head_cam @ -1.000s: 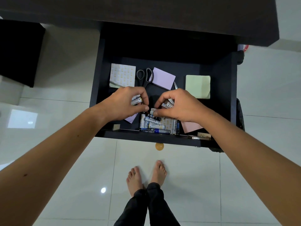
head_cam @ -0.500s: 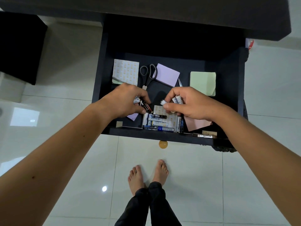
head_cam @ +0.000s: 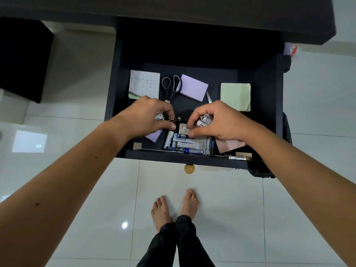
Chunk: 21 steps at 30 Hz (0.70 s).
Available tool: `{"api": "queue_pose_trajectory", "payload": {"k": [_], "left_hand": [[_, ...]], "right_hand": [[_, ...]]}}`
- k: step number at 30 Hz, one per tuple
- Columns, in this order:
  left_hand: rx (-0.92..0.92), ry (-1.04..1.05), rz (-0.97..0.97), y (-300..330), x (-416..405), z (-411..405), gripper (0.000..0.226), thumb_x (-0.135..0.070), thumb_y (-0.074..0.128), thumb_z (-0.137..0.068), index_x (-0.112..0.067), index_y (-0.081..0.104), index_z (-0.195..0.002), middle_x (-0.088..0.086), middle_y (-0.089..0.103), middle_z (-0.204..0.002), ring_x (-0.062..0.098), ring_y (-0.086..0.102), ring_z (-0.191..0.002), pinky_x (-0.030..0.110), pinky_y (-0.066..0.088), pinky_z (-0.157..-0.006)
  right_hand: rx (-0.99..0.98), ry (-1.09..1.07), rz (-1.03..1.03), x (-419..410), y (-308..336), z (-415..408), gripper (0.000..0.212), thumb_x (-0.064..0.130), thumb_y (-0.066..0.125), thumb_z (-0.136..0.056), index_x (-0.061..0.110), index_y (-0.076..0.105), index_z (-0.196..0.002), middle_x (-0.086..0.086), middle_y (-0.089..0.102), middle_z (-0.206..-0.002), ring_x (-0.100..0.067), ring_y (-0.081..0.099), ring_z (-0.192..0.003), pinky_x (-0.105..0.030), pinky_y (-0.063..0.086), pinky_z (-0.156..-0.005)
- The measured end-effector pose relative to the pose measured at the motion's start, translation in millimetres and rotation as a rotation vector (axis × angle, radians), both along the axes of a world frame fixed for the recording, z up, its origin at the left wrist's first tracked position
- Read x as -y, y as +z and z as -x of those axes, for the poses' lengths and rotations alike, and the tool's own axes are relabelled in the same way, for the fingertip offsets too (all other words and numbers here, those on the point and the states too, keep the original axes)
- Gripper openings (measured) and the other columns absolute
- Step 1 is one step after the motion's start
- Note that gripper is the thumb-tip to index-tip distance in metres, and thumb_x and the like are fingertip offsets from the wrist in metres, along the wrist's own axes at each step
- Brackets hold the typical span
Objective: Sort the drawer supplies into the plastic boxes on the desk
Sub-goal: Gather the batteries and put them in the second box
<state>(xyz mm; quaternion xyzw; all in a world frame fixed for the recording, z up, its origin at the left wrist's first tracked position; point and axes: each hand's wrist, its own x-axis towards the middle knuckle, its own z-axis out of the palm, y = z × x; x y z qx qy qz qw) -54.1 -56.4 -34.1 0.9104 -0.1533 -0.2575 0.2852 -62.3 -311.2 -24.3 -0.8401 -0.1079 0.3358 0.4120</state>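
Two hands: both work inside the open drawer, over its front half.
Drawer: dark, matte, box-shaped, pulled out from under the desk; a round yellowish knob sits on its front. The plastic boxes are not in view.
Change: a second ago both hands pressed close over the battery heap; half a second ago they drew apart; now the right hand reaches down into the heap again.
Meaning: judged from this, gathering continues and nothing has yet left the drawer.
Left hand: fingers curled round several batteries, one dark with a red band poking out past the fingertips.
Right hand: fingers curled round a few white batteries, thumb and forefinger tips touching a dark one on the heap.
Note pads: flat paper squares; green at the right, purple in the middle, patterned white at the left, pink under the right wrist.
Scissors: grey looped handles, metal blades, between the white and purple pads.
Battery heap: smooth, glossy cylinders, white and blue, lying crosswise against the drawer front.
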Motion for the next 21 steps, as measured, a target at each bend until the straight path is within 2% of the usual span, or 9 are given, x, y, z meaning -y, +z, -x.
{"api": "queue_pose_trajectory", "payload": {"k": [2, 5, 9, 12, 14, 16, 19, 21], "left_hand": [[0.000, 0.007, 0.027, 2.2, 0.9, -0.5, 0.022, -0.044, 0.085, -0.083, -0.031, 0.070, -0.090, -0.006, 0.070, -0.089, 0.005, 0.058, -0.079, 0.030, 0.044, -0.073], [0.021, 0.004, 0.046, 4.4, 1.2, 0.3, 0.027, -0.040, 0.088, -0.081, -0.026, 0.067, -0.088, -0.007, 0.068, -0.093, 0.013, 0.062, -0.089, 0.031, 0.046, -0.075], [0.013, 0.032, 0.077, 7.6, -0.4, 1.4, 0.025, -0.028, 0.089, -0.082, -0.021, 0.067, -0.090, -0.009, 0.072, -0.094, 0.015, 0.065, -0.095, 0.029, 0.048, -0.078], [-0.001, 0.024, 0.087, 9.7, -2.3, 2.8, 0.022, -0.025, 0.083, -0.090, -0.028, 0.067, -0.105, -0.010, 0.071, -0.101, 0.011, 0.066, -0.095, 0.029, 0.052, -0.081], [-0.013, -0.026, 0.104, 12.3, -2.2, 5.8, 0.036, -0.021, 0.076, -0.095, -0.037, 0.064, -0.125, -0.018, 0.065, -0.105, 0.002, 0.061, -0.095, 0.018, 0.048, -0.081], [-0.017, -0.072, 0.115, 14.8, -2.4, 7.7, 0.038, -0.021, 0.072, -0.099, -0.040, 0.064, -0.131, -0.021, 0.065, -0.106, 0.002, 0.059, -0.099, 0.016, 0.044, -0.084], [-0.052, -0.101, 0.110, 16.3, -2.8, 8.8, 0.020, -0.023, 0.071, -0.098, -0.037, 0.070, -0.113, -0.016, 0.072, -0.104, 0.008, 0.067, -0.099, 0.030, 0.053, -0.088], [-0.075, -0.115, 0.092, 15.0, -2.2, 8.3, 0.010, -0.026, 0.072, -0.097, -0.035, 0.070, -0.102, -0.023, 0.072, -0.091, 0.007, 0.071, -0.086, 0.029, 0.054, -0.081]], "right_hand": [[0.021, 0.057, 0.075, -5.3, 0.9, 2.0, 0.026, 0.037, 0.093, -0.078, 0.033, 0.082, -0.101, 0.024, 0.076, -0.094, 0.004, 0.067, -0.095, -0.023, 0.050, -0.088], [0.065, 0.121, 0.156, -12.0, -1.6, 3.3, 0.030, 0.040, 0.093, -0.076, 0.035, 0.083, -0.104, 0.016, 0.077, -0.107, -0.006, 0.065, -0.110, -0.034, 0.050, -0.100], [0.112, 0.176, 0.209, -15.6, -6.9, 3.1, 0.020, 0.040, 0.092, -0.077, 0.038, 0.080, -0.093, 0.014, 0.077, -0.104, -0.011, 0.064, -0.110, -0.041, 0.052, -0.101], [0.120, 0.215, 0.209, -13.5, -6.3, 3.5, 0.015, 0.041, 0.089, -0.081, 0.038, 0.076, -0.089, 0.015, 0.076, -0.102, -0.008, 0.063, -0.107, -0.039, 0.051, -0.101], [0.129, 0.208, 0.188, -10.7, -3.7, 4.7, 0.015, 0.043, 0.085, -0.085, 0.034, 0.076, -0.092, 0.013, 0.076, -0.101, -0.008, 0.064, -0.102, -0.037, 0.052, -0.096], [0.115, 0.151, 0.149, -6.7, -0.2, 5.8, 0.014, 0.043, 0.082, -0.088, 0.031, 0.075, -0.092, 0.008, 0.076, -0.099, -0.012, 0.066, -0.095, -0.040, 0.054, -0.091], [0.024, 0.097, 0.058, -1.2, 3.8, 5.1, 0.008, 0.034, 0.080, -0.091, 0.032, 0.075, -0.097, 0.008, 0.077, -0.095, -0.014, 0.070, -0.086, -0.042, 0.058, -0.086], [-0.102, 0.068, -0.006, 2.4, 6.8, 4.3, 0.018, 0.023, 0.073, -0.097, 0.035, 0.074, -0.109, -0.001, 0.076, -0.081, -0.018, 0.064, -0.062, -0.035, 0.057, -0.065]]}}
